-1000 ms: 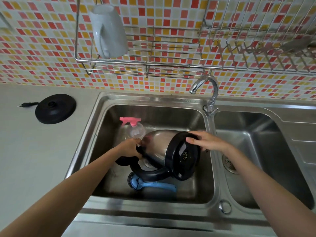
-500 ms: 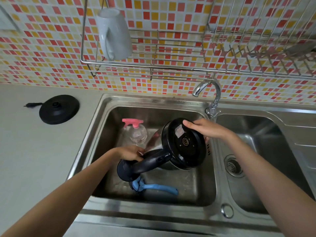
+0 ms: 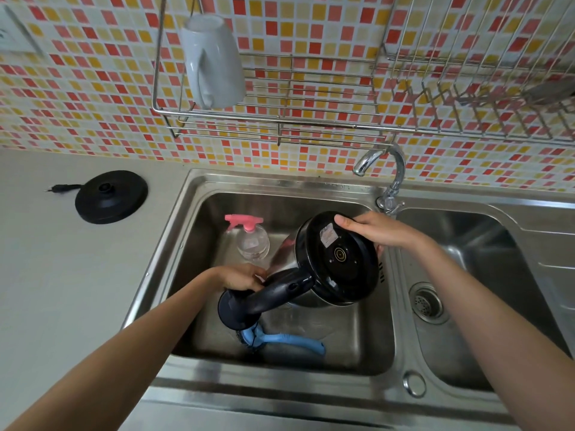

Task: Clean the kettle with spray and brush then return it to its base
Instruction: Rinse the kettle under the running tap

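Observation:
The steel kettle (image 3: 337,259) with black handle and black underside is tipped over above the left sink basin (image 3: 199,244), its bottom facing me and its open lid hanging down at the lower left. My left hand (image 3: 241,276) grips the top of the handle near the lid. My right hand (image 3: 370,230) holds the rim of the kettle's black bottom. A clear spray bottle (image 3: 250,239) with a pink trigger stands in the basin behind my left hand. A blue brush (image 3: 283,340) lies on the basin floor under the kettle. The round black kettle base (image 3: 111,196) sits on the counter at left.
A chrome tap (image 3: 384,169) rises between the two basins. The right basin (image 3: 466,306) has a drain strainer. A wire dish rack (image 3: 311,119) hangs on the tiled wall with a white mug (image 3: 213,62) upside down in it. The base's plug (image 3: 59,188) lies on the counter.
The kettle has been lifted and tipped further, so its black bottom now faces me and the lid hangs open. Both hands rose with it.

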